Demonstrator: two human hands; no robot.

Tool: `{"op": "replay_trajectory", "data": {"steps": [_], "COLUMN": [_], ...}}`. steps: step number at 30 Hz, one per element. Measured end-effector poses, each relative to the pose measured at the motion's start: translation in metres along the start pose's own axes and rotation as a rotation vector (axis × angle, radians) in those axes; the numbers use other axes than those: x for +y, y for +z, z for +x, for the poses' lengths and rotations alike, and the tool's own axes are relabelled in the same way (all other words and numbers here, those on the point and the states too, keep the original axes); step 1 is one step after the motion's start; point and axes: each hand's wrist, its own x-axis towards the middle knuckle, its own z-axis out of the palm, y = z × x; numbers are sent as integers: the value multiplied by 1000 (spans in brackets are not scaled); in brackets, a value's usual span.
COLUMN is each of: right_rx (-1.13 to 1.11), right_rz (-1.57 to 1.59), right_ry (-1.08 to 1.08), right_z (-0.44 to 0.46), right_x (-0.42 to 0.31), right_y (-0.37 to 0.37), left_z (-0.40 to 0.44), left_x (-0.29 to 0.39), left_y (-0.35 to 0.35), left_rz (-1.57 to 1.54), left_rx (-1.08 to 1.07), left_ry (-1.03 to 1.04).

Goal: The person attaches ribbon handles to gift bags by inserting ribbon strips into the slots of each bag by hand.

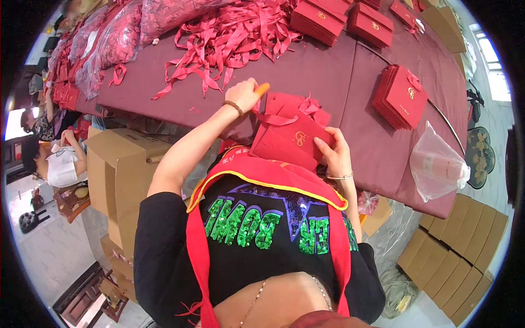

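Pinching the right edge of a red gift bag [281,139], the right hand [334,148] sets its thumb over the front face, the fingers mostly hidden behind. The left hand [243,97] is raised just beyond the bag's upper left corner, fingers curled inward, with an orange piece [263,88] sticking out to the right; whether that is held or worn, I cannot tell, nor whether the fingers also grip the red ribbon [278,119] that runs across the bag's top toward them. So the bag lies between the 2 hands, close in front of the chest at the near edge of the table [328,74], tilted, its gold emblem facing up near the right thumb. More red material shows right behind its upper edge. The red apron [257,165] with yellow trim lies just below the bag. Beyond the left hand, well apart from it, spreads a loose heap of red ribbons [235,41]. To the right of the right hand, also well apart, sits a stack of red bags [402,98], and nearer the table's right edge lies a clear plastic bag [437,164].
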Motion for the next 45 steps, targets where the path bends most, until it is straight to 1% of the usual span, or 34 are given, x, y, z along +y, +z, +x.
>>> {"op": "replay_trajectory", "data": {"steps": [1, 2, 4, 5, 6, 7, 8, 9, 10, 11, 12, 13, 14, 15, 17, 18, 19, 21, 23, 25, 27, 32, 34, 36, 40, 42, 43, 45], "right_rx": [-15, -14, -59, -49, -58, -66, -50, -61, -74, -60, -56, -56, -54, -47, -42, -57, -49, -116, -114, -114, -80, -68, -63, -49, -37, -15, -13, 28], "right_rz": [204, 206, 544, 546, 515, 486, 489, 317, 144, 147, 59, -31, 47, 47, -30, 20, 21, 216, 219, 217, 130, 141, 140, 78, 54, -43, -40, -209], "right_ry": [88, 87, 194, 196, 201, 204, 208, 162, 117, 124, 111, 97, 77, 80, 69, 76, 81, 187, 183, 175, 110, 90, 85, 60, 32, 17, 17, 14], "right_z": [2, 2, 0, -1, 0, 2, 4, 6, 9, 10, 11, 14, 19, 19, 20, 21, 19, 16, 15, 16, 17, 15, 14, 14, 13, 11, 9, 6], "right_x": [1, -1, -7, -5, -2, 0, 0, 0, -2, -8, -16, -20, -4, -7, -18, -15, -16, -23, -21, -18, -12, -14, -15, -13, -16, -25, -32, -45], "right_y": [1, 2, 1, 0, -2, -4, -6, -7, -9, -8, -7, -6, -2, 0, 4, 5, 3, 1, 0, 0, 0, 2, 2, 2, 1, 1, 2, 3], "left_z": [-1, -3, 1, 4, 6, 7, 8, 8, -1, -16, -30, -42, -53, -62, -73, -76, -77, -78, -80, -79, -80, -81, -82, -83, -85, -85, -85, -84], "left_x": [0, -5, -16, -23, -32, -33, -33, -25, -6, 16, 38, 53, 68, 79, 92, 95, 95, 94, 96, 94, 94, 95, 98, 101, 107, 107, 107, 109], "left_y": [5, 16, 22, 24, 27, 20, 15, 4, -15, -36, -48, -46, -41, -36, -24, -17, -8, 5, 9, 15, 17, 15, 15, 16, 13, 14, 14, 14], "left_rz": [202, 249, 197, 142, 11, -167, -501, -832, -779, -726, -609, -610, -630, -647, -399, -411, -411, -303, -286, -218, -230, -269, -277, -276, -306, -305, -305, -297], "left_rx": [-61, 101, 116, 134, 200, 185, 185, 177, 175, 174, 122, 112, -22, -156, -233, -307, -315, -36, -36, 47, 47, 35, -16, -17, -19, -8, 5, 1], "left_ry": [6, 98, 125, 150, 224, 154, 78, -9, 87, 183, 210, 212, 270, 329, 430, 398, 402, 624, 614, 713, 722, 728, 694, 682, 631, 633, 633, 627]}}
